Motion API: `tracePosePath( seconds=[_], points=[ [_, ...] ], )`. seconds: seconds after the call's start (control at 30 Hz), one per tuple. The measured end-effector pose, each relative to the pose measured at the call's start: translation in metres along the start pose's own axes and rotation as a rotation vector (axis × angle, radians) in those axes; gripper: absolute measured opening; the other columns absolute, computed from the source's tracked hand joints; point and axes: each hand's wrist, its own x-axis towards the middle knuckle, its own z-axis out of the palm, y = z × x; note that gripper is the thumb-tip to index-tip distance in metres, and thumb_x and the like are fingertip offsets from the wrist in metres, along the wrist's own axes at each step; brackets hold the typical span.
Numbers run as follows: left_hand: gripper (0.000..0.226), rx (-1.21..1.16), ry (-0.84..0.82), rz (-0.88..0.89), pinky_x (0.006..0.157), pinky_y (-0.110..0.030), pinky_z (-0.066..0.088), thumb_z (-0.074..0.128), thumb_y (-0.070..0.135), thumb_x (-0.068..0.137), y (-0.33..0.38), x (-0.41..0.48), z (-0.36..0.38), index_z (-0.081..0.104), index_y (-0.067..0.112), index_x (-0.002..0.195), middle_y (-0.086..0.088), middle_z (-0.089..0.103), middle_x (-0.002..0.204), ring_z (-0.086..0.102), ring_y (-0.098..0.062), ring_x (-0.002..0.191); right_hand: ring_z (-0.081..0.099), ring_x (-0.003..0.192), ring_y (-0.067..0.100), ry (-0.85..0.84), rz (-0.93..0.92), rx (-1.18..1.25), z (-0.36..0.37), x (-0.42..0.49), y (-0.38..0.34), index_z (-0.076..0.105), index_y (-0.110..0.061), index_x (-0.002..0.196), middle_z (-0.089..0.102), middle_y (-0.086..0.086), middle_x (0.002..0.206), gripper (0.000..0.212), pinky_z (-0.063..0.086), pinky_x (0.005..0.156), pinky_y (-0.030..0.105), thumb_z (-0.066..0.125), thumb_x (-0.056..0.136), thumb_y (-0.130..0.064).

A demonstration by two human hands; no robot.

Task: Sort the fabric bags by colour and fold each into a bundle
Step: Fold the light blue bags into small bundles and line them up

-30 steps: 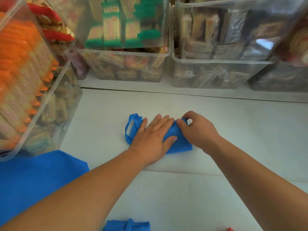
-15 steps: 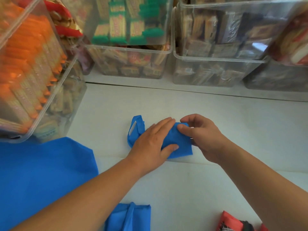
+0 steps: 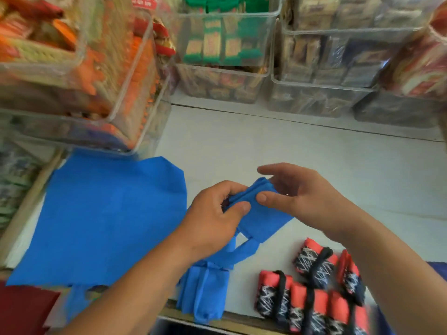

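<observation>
Pinching the soft, rectangular blue bag [image 3: 262, 222]: left hand [image 3: 212, 221] and right hand [image 3: 304, 199].

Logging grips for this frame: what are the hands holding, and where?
Both hold the folded blue bag: left hand grips its left end, right hand pinches its right end.
</observation>
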Motion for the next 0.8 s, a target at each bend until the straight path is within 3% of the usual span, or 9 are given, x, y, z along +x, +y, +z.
tracePosePath(
  seconds=[0.07, 0.17, 0.27, 0.4, 0.47, 0.57, 0.67, 0.73, 0.8],
  points=[
    [0.015, -0.09, 0.004, -0.026, 0.087, -0.048, 0.059, 0.068, 0.016, 0.097, 0.005, -0.028, 0.001, 0.073, 0.028, 0.102, 0.006, 0.077, 0.096, 0.073, -0.018, 0.093, 0.072, 0.095, 0.031, -0.061, 0.029, -0.086, 0.01, -0.021, -0.01, 0.076, -0.025, 0.108, 0.077, 0.003, 0.097, 0.03, 0.058, 0.087, 0.054, 0.086, 0.082, -0.035],
    [0.014, -0.166, 0.003, -0.015, 0.092, -0.055, 0.057, 0.066, 0.025, 0.096, 0.013, -0.061, 0.002, 0.074, 0.032, 0.106, 0.003, 0.078, 0.101, 0.073, -0.023, 0.099, 0.071, 0.081, 0.027, -0.023, 0.024, -0.165, 0.022, -0.048, -0.026, 0.077, -0.021, 0.098, 0.076, 0.004, 0.087, 0.02, 0.057, 0.075, 0.047, 0.084, 0.085, -0.035],
    [0.021, -0.213, 0.01, -0.004, 0.099, -0.046, 0.056, 0.064, 0.038, 0.093, 0.021, -0.082, -0.006, 0.07, 0.035, 0.113, 0.009, 0.077, 0.107, 0.072, -0.013, 0.105, 0.073, 0.082, 0.023, 0.026, 0.063, 0.012, 0.031, -0.07, -0.034, 0.078, -0.017, 0.098, 0.078, 0.007, 0.092, 0.014, 0.056, 0.074, 0.037, 0.081, 0.088, -0.026],
    [0.076, 0.093, -0.082, -0.067, 0.099, -0.025, 0.051, 0.075, 0.068, 0.068, 0.01, -0.119, -0.03, 0.057, 0.043, 0.137, 0.025, 0.067, 0.118, 0.061, 0.008, 0.114, 0.076, 0.094, 0.031, 0.129, 0.148, 0.225, 0.031, -0.081, -0.038, 0.078, -0.011, 0.104, 0.079, 0.012, 0.101, 0.02, 0.06, 0.086, 0.044, 0.078, 0.088, -0.022],
    [0.066, 0.166, -0.052, -0.082, 0.096, -0.021, 0.051, 0.081, 0.058, 0.075, 0.002, -0.127, -0.037, 0.058, 0.042, 0.135, 0.026, 0.066, 0.119, 0.061, 0.008, 0.112, 0.076, 0.097, 0.033, 0.126, 0.158, 0.218, 0.03, -0.083, -0.041, 0.077, -0.01, 0.107, 0.079, 0.013, 0.105, 0.024, 0.059, 0.091, 0.048, 0.078, 0.088, -0.024],
    [0.031, 0.021, -0.02, -0.172, 0.091, -0.011, 0.05, 0.078, 0.044, 0.088, 0.006, -0.129, -0.046, 0.064, 0.042, 0.117, 0.026, 0.067, 0.114, 0.062, 0.012, 0.106, 0.075, 0.099, 0.032, 0.07, 0.157, 0.198, 0.034, -0.083, -0.047, 0.075, -0.011, 0.111, 0.078, 0.012, 0.108, 0.026, 0.06, 0.089, 0.044, 0.076, 0.089, -0.025],
    [0.014, 0.025, -0.122, -0.184, 0.092, -0.031, 0.058, 0.078, 0.034, 0.09, 0.007, -0.128, -0.056, 0.072, 0.034, 0.103, 0.015, 0.074, 0.099, 0.068, 0.007, 0.093, 0.074, 0.102, 0.032, 0.034, 0.126, 0.194, 0.039, -0.079, -0.052, 0.075, -0.011, 0.113, 0.077, 0.012, 0.111, 0.03, 0.058, 0.092, 0.045, 0.077, 0.088, -0.026],
    [0.013, -0.121, -0.126, -0.176, 0.084, -0.037, 0.06, 0.076, 0.021, 0.093, 0.01, -0.13, -0.07, 0.076, 0.027, 0.104, 0.002, 0.077, 0.094, 0.07, -0.007, 0.087, 0.074, 0.105, 0.034, 0.062, 0.119, 0.207, 0.041, -0.075, -0.052, 0.076, -0.012, 0.113, 0.077, 0.012, 0.112, 0.033, 0.057, 0.096, 0.048, 0.078, 0.085, -0.029],
    [0.025, -0.357, -0.105, -0.199, 0.08, -0.028, 0.059, 0.074, 0.008, 0.092, 0.011, -0.135, -0.089, 0.074, 0.019, 0.115, 0.001, 0.079, 0.101, 0.073, -0.014, 0.092, 0.073, 0.106, 0.034, 0.091, 0.146, 0.244, 0.041, -0.072, -0.047, 0.076, -0.013, 0.111, 0.077, 0.012, 0.112, 0.034, 0.055, 0.098, 0.05, 0.075, 0.083, -0.031]
  ],
)
